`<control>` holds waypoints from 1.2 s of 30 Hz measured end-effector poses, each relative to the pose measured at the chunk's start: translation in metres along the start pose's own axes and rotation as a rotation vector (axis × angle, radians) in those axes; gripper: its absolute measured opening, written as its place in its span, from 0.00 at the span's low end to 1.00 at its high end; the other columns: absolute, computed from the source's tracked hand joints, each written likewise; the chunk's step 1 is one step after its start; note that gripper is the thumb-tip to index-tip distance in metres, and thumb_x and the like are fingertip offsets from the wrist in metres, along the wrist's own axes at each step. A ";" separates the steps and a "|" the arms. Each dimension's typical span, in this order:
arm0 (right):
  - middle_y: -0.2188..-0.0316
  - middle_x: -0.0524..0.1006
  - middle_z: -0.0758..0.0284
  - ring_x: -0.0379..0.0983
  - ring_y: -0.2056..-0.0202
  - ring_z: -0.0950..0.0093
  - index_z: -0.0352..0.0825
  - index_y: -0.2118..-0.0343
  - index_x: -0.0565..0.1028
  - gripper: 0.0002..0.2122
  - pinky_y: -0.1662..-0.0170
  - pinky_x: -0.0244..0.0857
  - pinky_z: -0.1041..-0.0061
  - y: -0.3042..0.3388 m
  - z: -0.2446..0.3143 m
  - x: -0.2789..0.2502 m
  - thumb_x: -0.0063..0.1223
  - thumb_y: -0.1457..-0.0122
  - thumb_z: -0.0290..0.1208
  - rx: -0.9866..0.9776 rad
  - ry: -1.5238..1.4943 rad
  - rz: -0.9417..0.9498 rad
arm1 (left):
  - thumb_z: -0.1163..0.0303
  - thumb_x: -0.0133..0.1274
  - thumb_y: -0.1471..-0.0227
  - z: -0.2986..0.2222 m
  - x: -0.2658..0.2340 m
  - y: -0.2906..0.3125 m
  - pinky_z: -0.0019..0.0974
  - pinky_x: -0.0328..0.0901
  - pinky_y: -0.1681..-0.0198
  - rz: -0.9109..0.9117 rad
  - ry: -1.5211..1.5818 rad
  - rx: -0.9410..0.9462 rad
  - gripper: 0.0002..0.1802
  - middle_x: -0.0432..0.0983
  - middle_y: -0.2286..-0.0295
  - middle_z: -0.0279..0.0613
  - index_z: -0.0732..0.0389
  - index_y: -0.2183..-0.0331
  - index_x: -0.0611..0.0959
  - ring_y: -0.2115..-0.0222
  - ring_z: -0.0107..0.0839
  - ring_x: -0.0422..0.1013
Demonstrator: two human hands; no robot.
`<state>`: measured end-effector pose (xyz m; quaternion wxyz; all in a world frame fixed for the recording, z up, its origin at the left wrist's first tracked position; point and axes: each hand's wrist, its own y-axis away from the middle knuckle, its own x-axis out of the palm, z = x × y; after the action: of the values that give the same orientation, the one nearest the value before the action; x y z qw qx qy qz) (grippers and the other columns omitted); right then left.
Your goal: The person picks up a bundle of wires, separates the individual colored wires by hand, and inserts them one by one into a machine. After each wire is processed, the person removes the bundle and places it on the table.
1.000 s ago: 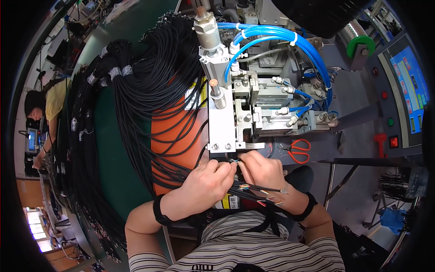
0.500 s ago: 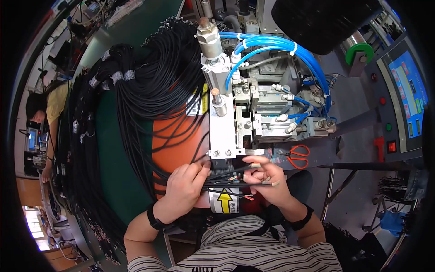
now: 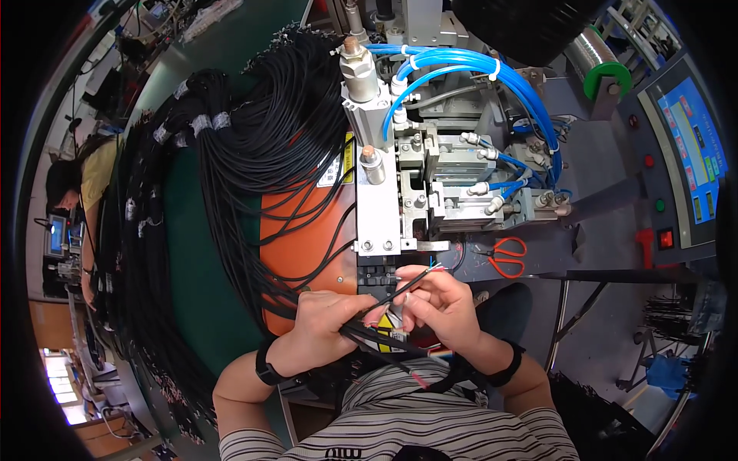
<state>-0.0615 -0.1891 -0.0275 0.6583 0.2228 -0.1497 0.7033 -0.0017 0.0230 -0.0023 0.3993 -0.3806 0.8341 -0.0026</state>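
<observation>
Red-handled scissors lie near the right fingers and machine.

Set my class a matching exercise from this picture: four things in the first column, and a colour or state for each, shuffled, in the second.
Column one
1. Left hand
2. Scissors
3. Tubes
4. Spool

Column two
A. Blue, bent in an arch
B. Has a green rim
C. Closed around black cables
D. Has orange-red handles

Right pairs: 1-C, 2-D, 3-A, 4-B
</observation>
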 end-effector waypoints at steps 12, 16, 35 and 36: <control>0.68 0.76 0.65 0.71 0.75 0.84 0.27 0.52 0.71 0.11 0.72 0.66 0.86 0.005 -0.010 -0.002 0.45 0.33 0.26 -0.018 0.039 -0.094 | 0.77 0.61 0.54 -0.004 0.009 -0.017 0.34 0.67 0.77 -0.016 0.006 -0.007 0.15 0.77 0.75 0.45 0.65 0.61 0.81 0.79 0.38 0.75; 0.68 0.76 0.63 0.72 0.76 0.82 0.27 0.52 0.71 0.12 0.74 0.66 0.86 0.001 -0.011 -0.015 0.43 0.32 0.31 0.056 -0.137 -0.048 | 0.78 0.60 0.53 -0.001 0.013 -0.017 0.34 0.67 0.78 -0.038 -0.001 0.007 0.14 0.76 0.76 0.44 0.66 0.61 0.80 0.79 0.38 0.74; 0.64 0.75 0.64 0.70 0.75 0.82 0.28 0.55 0.73 0.11 0.75 0.60 0.87 -0.007 -0.003 -0.027 0.55 0.39 0.24 0.294 -0.305 0.047 | 0.78 0.61 0.57 -0.007 0.018 -0.015 0.36 0.66 0.77 -0.057 -0.206 0.107 0.16 0.73 0.78 0.42 0.65 0.62 0.79 0.80 0.38 0.73; 0.62 0.75 0.63 0.70 0.75 0.82 0.28 0.56 0.73 0.11 0.74 0.62 0.86 -0.007 -0.010 -0.027 0.56 0.40 0.23 0.248 -0.274 0.049 | 0.79 0.61 0.57 -0.008 0.018 -0.016 0.36 0.66 0.77 -0.052 -0.165 0.105 0.17 0.73 0.77 0.42 0.65 0.61 0.79 0.80 0.38 0.73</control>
<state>-0.0549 -0.2064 -0.0508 0.5821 0.3920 -0.1555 0.6952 -0.0042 -0.0027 -0.0039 0.4860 -0.3795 0.7868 -0.0254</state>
